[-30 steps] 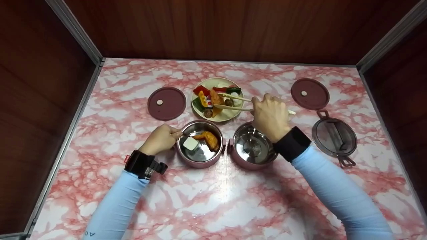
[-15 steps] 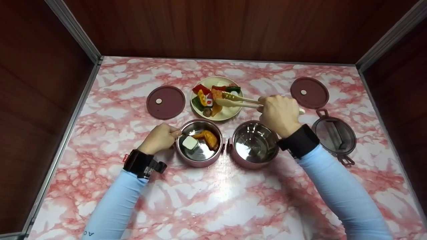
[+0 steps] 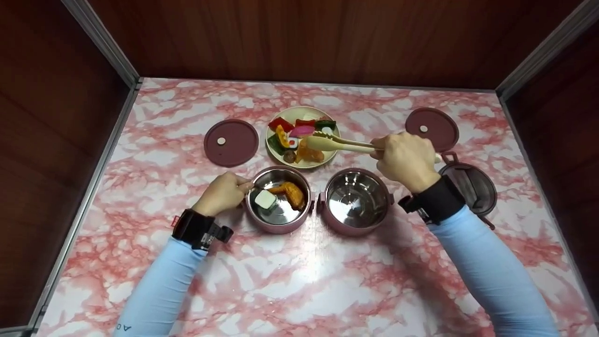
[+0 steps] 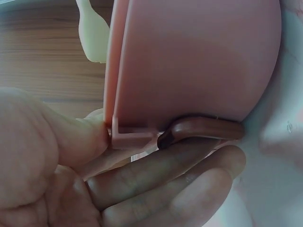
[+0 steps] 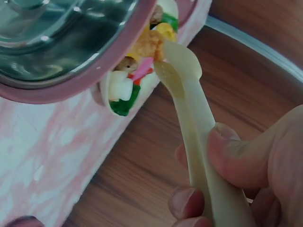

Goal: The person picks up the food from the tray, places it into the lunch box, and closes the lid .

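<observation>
My left hand (image 3: 223, 194) grips the left side of a pink pot (image 3: 281, 229); the left wrist view shows the thumb at its rim and fingers beneath the brown handle (image 4: 203, 127). Inside that pot are a white block (image 3: 265, 199) and a browned chicken wing (image 3: 292, 194). My right hand (image 3: 405, 157) holds cream tongs (image 3: 346, 145), their arms pressed close together, over the right side of the food plate (image 3: 299, 111). An orange-brown crumbed piece (image 5: 149, 46) shows right at the tongs' tips in the right wrist view.
A second pink pot (image 3: 355, 229) stands right of the first. The plate bears several vegetable pieces, a pink slice (image 3: 302, 131) and a sushi roll (image 3: 292, 143). Maroon discs (image 3: 231, 154) (image 3: 437, 133) lie either side; a glass lid (image 3: 482, 187) sits right, partly behind the right wrist. Wooden walls enclose the table.
The tongs have closed from spread apart, and my right hand has moved right. The crumbed piece has shifted from the plate's middle toward its front, uncovering the pink slice. The left hand keeps its grip.
</observation>
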`<state>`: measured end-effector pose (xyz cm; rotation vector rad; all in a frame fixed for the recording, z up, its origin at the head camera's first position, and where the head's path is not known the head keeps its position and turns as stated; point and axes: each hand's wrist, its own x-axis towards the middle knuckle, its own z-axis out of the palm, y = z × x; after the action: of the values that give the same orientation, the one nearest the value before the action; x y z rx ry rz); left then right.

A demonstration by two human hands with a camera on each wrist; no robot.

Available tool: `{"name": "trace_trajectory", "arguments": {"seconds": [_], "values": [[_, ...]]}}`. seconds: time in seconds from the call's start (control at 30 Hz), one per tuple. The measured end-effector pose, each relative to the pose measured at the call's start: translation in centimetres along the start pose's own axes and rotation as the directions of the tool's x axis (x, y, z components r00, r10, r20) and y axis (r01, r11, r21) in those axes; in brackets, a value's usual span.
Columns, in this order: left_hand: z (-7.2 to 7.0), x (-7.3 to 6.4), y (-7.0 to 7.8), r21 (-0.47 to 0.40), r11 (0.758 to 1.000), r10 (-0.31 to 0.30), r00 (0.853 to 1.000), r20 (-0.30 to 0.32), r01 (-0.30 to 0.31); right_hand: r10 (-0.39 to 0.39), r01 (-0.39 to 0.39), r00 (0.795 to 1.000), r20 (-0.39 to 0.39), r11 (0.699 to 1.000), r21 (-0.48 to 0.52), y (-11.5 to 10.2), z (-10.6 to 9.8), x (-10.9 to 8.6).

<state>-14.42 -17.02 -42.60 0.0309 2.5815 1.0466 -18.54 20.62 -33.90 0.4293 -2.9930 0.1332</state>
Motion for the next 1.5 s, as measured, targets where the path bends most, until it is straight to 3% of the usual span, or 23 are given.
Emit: {"name": "trace_trajectory", "arguments": {"seconds": [0.23,0.5,0.73,0.93,1.17,1.5], "values": [[0.0,0.1,-0.2,0.02,0.999,0.047,0.999,-0.026,-0.046,0.0,0.0,0.999,0.049,1.0,0.012,0.2,0.7,0.5],[0.0,-0.1,-0.2,-0.012,1.0,0.0,1.0,-0.003,0.0,-0.045,0.049,0.992,0.122,0.998,-0.031,-0.1,0.6,1.0],[-0.1,-0.2,-0.2,0.002,1.0,-0.004,1.0,-0.009,0.004,-0.056,0.068,0.985,0.163,0.995,-0.071,-0.2,0.8,1.2],[0.0,-0.2,-0.1,0.004,1.0,0.007,1.0,-0.012,-0.007,-0.03,0.04,0.988,0.149,0.997,-0.064,0.2,1.1,1.3],[0.0,0.0,-0.3,0.023,0.999,0.046,0.999,-0.029,-0.046,-0.004,0.008,0.993,0.12,0.999,-0.032,0.0,-0.9,0.2],[0.0,0.0,-0.4,0.024,0.998,0.055,0.998,-0.029,-0.055,-0.13,0.13,0.989,0.073,0.991,0.007,-2.6,-2.9,-2.5]]}}
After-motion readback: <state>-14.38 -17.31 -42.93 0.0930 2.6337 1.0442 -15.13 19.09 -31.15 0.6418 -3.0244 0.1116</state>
